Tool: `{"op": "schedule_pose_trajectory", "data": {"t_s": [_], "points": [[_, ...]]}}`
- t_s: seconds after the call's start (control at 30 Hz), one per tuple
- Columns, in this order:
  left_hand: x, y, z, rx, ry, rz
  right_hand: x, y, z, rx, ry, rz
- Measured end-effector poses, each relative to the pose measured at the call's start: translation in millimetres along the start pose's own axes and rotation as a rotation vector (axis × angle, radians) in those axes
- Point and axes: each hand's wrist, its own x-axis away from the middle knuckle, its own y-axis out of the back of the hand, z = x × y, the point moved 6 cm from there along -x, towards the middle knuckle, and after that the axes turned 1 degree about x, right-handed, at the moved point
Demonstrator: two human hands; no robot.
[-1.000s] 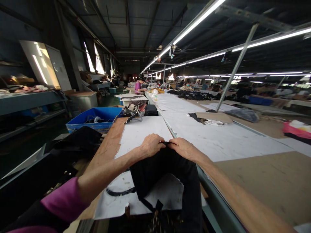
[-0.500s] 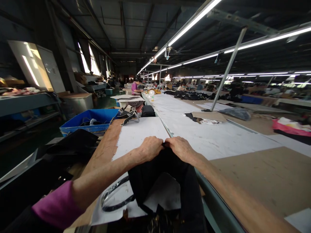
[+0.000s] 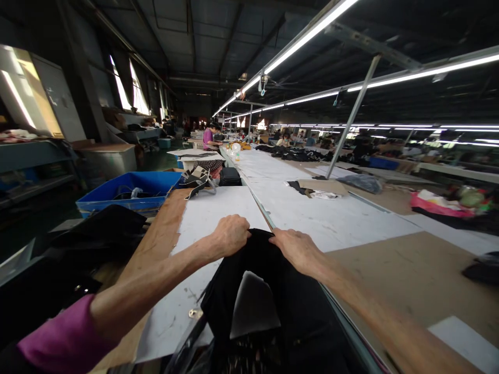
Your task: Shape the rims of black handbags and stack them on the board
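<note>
In the head view a black fabric piece (image 3: 263,254), which looks like a bag, is stretched upright in front of me. My left hand (image 3: 233,236) is closed on the left end of its top edge, fingers curled into a fist. At the right end of that edge my right hand (image 3: 297,250) pinches the fabric between thumb and fingers. A pale grey patch (image 3: 255,306) shows in the middle of the black piece. Its lower part is dark and hard to make out. Beside it on the left lies a small metal fitting (image 3: 195,314) on the white sheet (image 3: 177,291).
A blue bin (image 3: 128,195) stands beyond the table's left edge, near dark material (image 3: 105,234). Straps and scraps (image 3: 198,179) lie at the table's far end. A slanted metal post (image 3: 353,117) rises on the right. A person (image 3: 209,138) works farther back.
My hands have moved apart along the top edge, and the black fabric is spread wider between them. The dark loop at its left is no longer visible. My view has shifted slightly right.
</note>
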Motion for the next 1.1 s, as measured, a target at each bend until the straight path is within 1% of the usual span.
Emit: {"op": "schedule_pose_trajectory", "data": {"t_s": [0.1,0.17,0.3,0.37,0.43,0.53,0.67,0.73,0.83,0.9,0.97,1.03,1.1], "points": [[8,-2.0,4,-0.027,0.032,-0.007,-2,-2,4,0.034,-0.027,-0.043],[8,-2.7,5,-0.04,0.027,-0.016,-6,-3,9,0.045,-0.01,-0.05],[-3,-1.3,-7,-0.044,-0.126,-0.043,-11,-4,15,0.032,0.06,-0.005],[-8,-1.8,-15,-0.063,-0.199,-0.044,-12,-3,12,0.028,0.051,-0.007],[-12,-2.7,-21,-0.085,-0.234,-0.048,-10,-2,6,0.011,0.025,-0.027],[-14,-2.9,-26,-0.106,-0.239,-0.071,-1,-5,-7,-0.04,-0.007,-0.046],[-15,-3.8,-24,-0.109,-0.221,-0.069,24,-14,-24,-0.126,-0.06,-0.014],[-16,-4.4,-22,-0.091,-0.218,-0.061,37,-17,-27,-0.147,-0.084,-0.016],[-18,-4.2,-20,-0.042,-0.222,-0.048,49,-16,-25,-0.104,-0.151,-0.024],[-16,-3.8,-17,0.0,-0.193,-0.029,50,-14,-19,-0.058,-0.176,-0.015],[-8,-3.2,-9,0.041,-0.122,-0.01,47,-11,-11,-0.032,-0.159,-0.022],[10,-3.8,3,0.067,-0.013,0.019,44,-9,-4,-0.026,-0.138,-0.043],[36,-5.5,17,0.093,0.096,0.06,44,-9,-1,-0.02,-0.13,-0.062]]}}
